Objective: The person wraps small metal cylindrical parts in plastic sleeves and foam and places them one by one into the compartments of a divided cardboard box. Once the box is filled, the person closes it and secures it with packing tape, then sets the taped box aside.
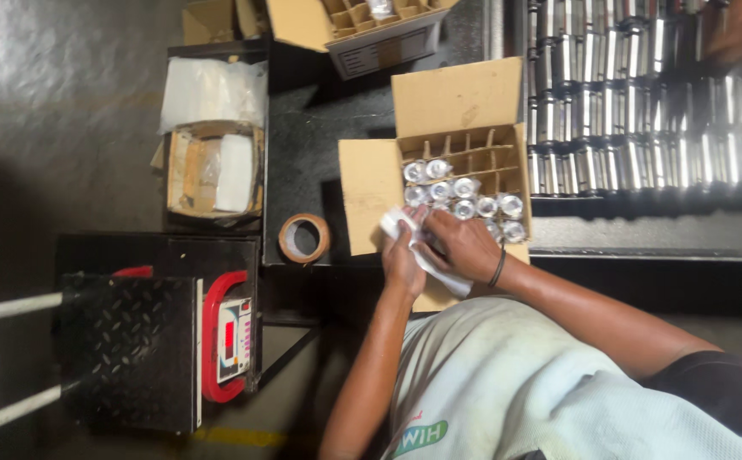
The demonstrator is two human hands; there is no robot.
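At the near edge of the black tabletop (303, 145), we are looking down on an open cardboard box (460, 162) with a divider grid inside. Our left hand (402, 260) and right hand (466, 244) are meeting at its near corner, both closing around a clear plastic bag (401, 223); we cannot tell whether anything is inside it. About ten bagged metal cylinders (464, 196) are sitting in the near cells. One roll of brown tape (304, 238) is lying just left of the box. Beyond it, a second divider box (362, 25) is resting. To the right, rows of shiny metal cylinders (643, 111) are crowding a tray. On the left, a smaller carton (215, 169) is holding white sheets, and a red-framed weighing scale (222, 336) is standing on the floor.
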